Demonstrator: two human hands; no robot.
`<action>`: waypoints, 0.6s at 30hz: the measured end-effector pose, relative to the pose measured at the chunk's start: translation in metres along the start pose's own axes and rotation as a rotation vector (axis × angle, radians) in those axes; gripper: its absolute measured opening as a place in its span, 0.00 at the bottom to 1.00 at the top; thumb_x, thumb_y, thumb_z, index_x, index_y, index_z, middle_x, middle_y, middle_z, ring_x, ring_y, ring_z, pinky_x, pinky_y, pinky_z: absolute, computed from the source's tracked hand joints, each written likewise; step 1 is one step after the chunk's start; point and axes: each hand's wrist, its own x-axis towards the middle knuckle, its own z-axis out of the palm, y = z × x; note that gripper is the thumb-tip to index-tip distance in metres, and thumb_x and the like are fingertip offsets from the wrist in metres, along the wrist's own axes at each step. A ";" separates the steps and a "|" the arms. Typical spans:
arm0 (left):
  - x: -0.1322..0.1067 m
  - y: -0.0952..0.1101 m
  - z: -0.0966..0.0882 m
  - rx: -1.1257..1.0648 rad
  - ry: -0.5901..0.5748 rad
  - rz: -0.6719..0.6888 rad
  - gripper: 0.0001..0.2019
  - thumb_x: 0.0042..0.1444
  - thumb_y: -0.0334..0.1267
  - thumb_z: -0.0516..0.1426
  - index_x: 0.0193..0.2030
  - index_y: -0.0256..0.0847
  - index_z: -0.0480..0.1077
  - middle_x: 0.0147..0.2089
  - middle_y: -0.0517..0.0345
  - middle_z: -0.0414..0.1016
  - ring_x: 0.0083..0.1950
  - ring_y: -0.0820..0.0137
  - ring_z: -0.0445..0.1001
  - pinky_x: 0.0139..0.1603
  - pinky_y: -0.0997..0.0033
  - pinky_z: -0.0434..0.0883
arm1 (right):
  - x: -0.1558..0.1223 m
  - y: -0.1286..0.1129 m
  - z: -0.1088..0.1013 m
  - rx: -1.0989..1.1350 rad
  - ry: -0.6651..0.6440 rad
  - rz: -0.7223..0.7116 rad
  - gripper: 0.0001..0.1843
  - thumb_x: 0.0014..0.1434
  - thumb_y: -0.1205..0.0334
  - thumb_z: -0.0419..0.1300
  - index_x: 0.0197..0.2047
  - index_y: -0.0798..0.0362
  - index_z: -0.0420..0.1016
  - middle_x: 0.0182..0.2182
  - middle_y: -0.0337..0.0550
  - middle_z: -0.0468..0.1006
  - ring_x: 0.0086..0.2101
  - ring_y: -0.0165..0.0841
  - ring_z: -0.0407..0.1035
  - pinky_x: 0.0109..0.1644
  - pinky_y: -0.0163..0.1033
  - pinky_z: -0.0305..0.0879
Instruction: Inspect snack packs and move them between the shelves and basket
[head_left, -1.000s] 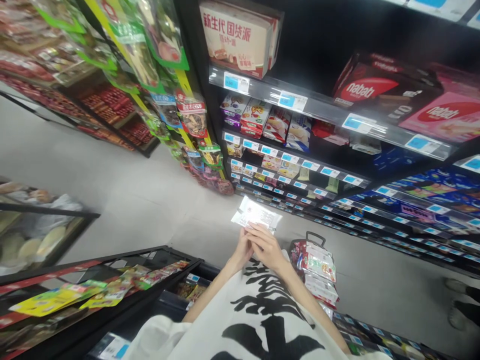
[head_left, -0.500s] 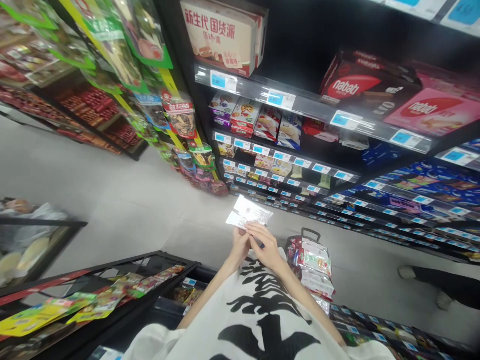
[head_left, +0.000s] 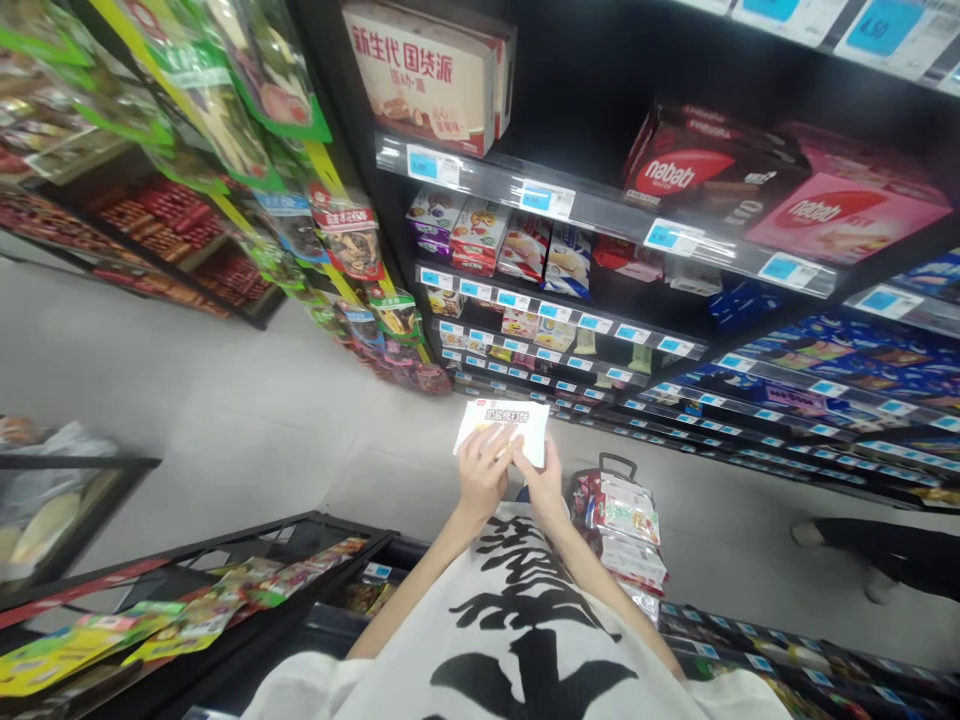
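A white snack packet (head_left: pixel 504 413) with dark printed lettering and a small red mark is held up in front of my shirt. My left hand (head_left: pixel 482 478) grips its lower left part, fingers laid across the printed face. At the right edge, my right hand (head_left: pixel 545 484) holds the same packet, thumb on the front and the other fingers mostly behind it. The contents of the packet cannot be seen.
Tall shelves with boxed wafers (head_left: pixel 690 175) and price tags stand ahead. Hanging snack bags (head_left: pixel 351 240) line the shelf end at left. A cart (head_left: pixel 626 520) piled with packets is on the floor at my right. A person's legs (head_left: pixel 877 545) show farther right.
The packet has turned from its shiny plain side to its printed face. My left fingers now lie over the front, and my right hand has shifted to the right edge.
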 end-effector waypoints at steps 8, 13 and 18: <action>-0.020 -0.004 -0.014 -0.065 -0.209 0.034 0.19 0.62 0.35 0.59 0.58 0.56 0.76 0.57 0.54 0.79 0.65 0.56 0.72 0.72 0.46 0.57 | -0.005 -0.004 -0.016 0.348 0.078 0.130 0.26 0.53 0.60 0.66 0.56 0.48 0.70 0.52 0.46 0.79 0.47 0.39 0.76 0.48 0.45 0.78; -0.021 -0.009 -0.014 -0.075 -0.153 0.006 0.17 0.62 0.34 0.59 0.55 0.55 0.78 0.55 0.54 0.80 0.64 0.57 0.73 0.74 0.45 0.55 | -0.004 -0.006 -0.019 0.347 0.117 0.124 0.28 0.54 0.60 0.66 0.59 0.47 0.70 0.53 0.46 0.79 0.48 0.39 0.76 0.48 0.46 0.78; -0.018 -0.011 -0.014 -0.120 -0.116 -0.037 0.14 0.61 0.36 0.60 0.51 0.53 0.80 0.52 0.54 0.82 0.62 0.57 0.74 0.72 0.44 0.59 | -0.004 -0.006 -0.018 0.318 0.100 0.118 0.29 0.54 0.59 0.65 0.59 0.47 0.68 0.55 0.47 0.78 0.49 0.40 0.76 0.50 0.48 0.78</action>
